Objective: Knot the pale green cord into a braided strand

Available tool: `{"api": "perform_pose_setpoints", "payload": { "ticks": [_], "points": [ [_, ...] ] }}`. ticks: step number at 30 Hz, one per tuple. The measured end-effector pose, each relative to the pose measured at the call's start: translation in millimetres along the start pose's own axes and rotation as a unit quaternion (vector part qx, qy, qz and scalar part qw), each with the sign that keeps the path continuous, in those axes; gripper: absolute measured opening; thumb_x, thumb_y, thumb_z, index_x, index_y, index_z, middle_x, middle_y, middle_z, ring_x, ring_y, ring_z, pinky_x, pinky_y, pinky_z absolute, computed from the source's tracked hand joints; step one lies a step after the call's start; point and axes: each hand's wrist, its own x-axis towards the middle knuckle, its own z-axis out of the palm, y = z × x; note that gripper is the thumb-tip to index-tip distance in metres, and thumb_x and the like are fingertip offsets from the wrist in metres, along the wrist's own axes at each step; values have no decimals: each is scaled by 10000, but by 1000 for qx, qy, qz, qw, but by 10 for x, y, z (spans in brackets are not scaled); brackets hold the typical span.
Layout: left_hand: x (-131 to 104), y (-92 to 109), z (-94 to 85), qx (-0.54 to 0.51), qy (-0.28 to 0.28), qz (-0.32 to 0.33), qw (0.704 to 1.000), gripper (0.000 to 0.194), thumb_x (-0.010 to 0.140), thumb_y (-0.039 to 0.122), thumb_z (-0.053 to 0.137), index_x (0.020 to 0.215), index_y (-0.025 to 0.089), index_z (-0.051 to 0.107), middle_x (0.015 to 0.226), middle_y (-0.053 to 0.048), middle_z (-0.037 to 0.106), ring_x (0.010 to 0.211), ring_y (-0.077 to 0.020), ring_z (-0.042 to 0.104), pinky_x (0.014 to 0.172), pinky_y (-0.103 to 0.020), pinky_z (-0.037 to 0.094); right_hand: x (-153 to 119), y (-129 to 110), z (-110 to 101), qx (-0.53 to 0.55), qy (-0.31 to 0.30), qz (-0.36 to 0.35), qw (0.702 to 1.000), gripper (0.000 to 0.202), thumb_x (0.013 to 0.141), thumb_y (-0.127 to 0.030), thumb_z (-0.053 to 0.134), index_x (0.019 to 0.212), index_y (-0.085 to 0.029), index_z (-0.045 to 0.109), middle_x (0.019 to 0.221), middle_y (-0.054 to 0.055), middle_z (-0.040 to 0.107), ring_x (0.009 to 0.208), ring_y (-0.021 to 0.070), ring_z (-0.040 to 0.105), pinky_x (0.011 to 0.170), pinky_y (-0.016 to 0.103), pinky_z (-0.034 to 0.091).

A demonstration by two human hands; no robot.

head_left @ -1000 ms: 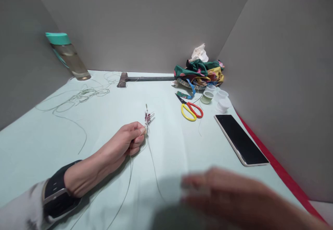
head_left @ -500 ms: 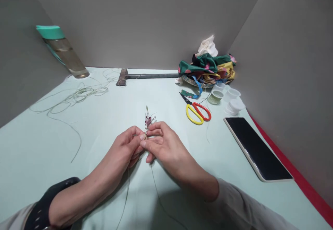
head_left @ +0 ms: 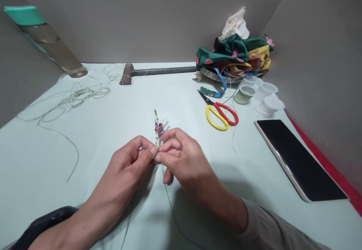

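Currently both hands meet fingertip to fingertip on one small knotted cord piece (head_left: 156,127) with a dark red clip, mid-table: left hand (head_left: 128,163) pinches its lower end, right hand (head_left: 181,157) pinches beside it, two thin strands trailing down. Right of the cord piece: one pair of yellow-and-red scissors (head_left: 219,114), three translucent plastic cups (head_left: 261,97), one flat black phone (head_left: 299,159). Left of it: one loose tangle of pale thread (head_left: 73,99).

Craft booth: scissors (head_left: 220,113), thread spools (head_left: 243,94)
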Motion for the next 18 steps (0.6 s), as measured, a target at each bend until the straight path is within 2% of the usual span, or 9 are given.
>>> {"api": "perform_pose_setpoints", "payload": {
  "ticks": [6,8,11,14,18],
  "points": [
    [2,26,24,-9,-11,-14,1000,465,867,630,816,740,231,612,516,92,386,498,-106,225,450,-240,194,-74,17,-27,-3,2,16,1000,266,881,-145,681,1060,-229,503,803,-62,703,460,100,646,444,209,477],
    [2,46,33,-10,-10,-15,1000,437,858,595,830,749,227,622,521,87,413,496,-103,236,445,-231,203,-115,-3,-29,-9,-6,26,1000,209,912,-155,655,1054,-216,514,768,-58,692,433,92,602,437,215,468],
    [0,67,33,-12,-14,-8,1000,404,852,545,846,740,218,637,520,92,397,503,-99,221,442,-215,222,-175,-30,-24,-24,-11,25,999,58,965,-184,614,978,-197,558,698,-67,633,413,57,466,417,194,366],
    [-6,63,20,-18,-19,-4,1000,390,858,515,843,716,217,635,520,100,355,510,-102,196,436,-210,228,-214,-43,-18,-50,-4,4,999,101,982,-221,606,885,-200,582,661,-73,584,465,54,383,453,196,295],
    [-12,40,13,-26,-21,-6,999,356,880,483,825,719,224,641,524,97,351,513,-108,199,430,-207,235,-216,-38,-7,-79,15,-14,997,124,944,-227,613,826,-215,574,586,-88,486,521,88,365,503,228,270]
  ]
}}
